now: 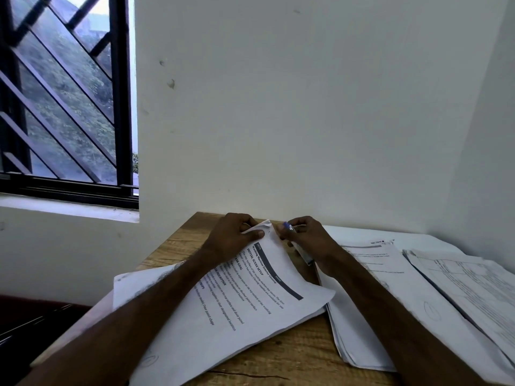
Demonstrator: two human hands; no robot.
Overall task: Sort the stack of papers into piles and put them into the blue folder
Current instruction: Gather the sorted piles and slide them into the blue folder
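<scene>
A stack of printed papers point(237, 302) lies slanted on the wooden table point(292, 358). My left hand point(231, 235) pinches the far corner of its top sheets, thumb on top. Close beside it, my right hand point(303, 238) holds a blue-capped pen point(299, 245) and its fingertips touch the same paper corner. A second pile of papers point(390, 288) lies to the right under my right forearm. A third pile point(473, 282) sits at the far right. No blue folder is in view.
A white wall stands right behind the table's far edge, with another wall close on the right. A barred window point(64, 93) with a sill is at the left. A dark seat point(33, 321) lies below the table's left edge.
</scene>
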